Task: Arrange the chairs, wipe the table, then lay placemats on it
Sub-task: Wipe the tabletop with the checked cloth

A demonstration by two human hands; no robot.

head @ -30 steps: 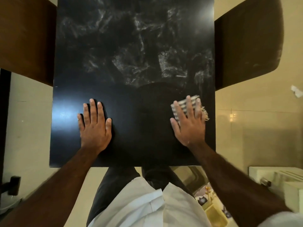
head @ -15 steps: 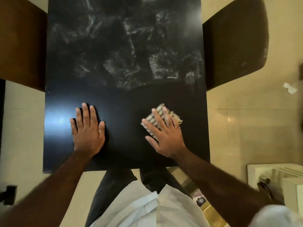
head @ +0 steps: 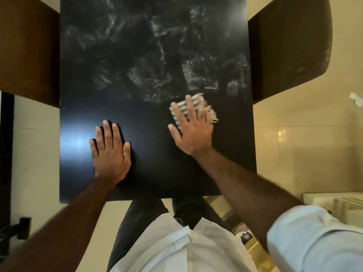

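A black table (head: 137, 79) fills the middle of the view, with grey dusty smears across its far half and a cleaner near part. My right hand (head: 191, 128) presses flat on a folded striped cloth (head: 182, 107) with a frayed fringe, right of the table's centre. Flat on the near-left part of the tabletop lies my left hand (head: 111, 152), fingers spread, holding nothing. One brown wooden chair (head: 27, 48) stands at the table's left side and another brown chair (head: 288, 44) at its right.
Beige tiled floor (head: 294, 144) surrounds the table. A crumpled white scrap (head: 356, 99) lies on the floor at the right. A white boxy object (head: 337, 205) sits at the lower right, and a dark object (head: 21, 226) at the lower left.
My right hand slid the cloth left toward the table's middle, then forward and a little right to the edge of the dusty patch. My left hand stayed planted on the table.
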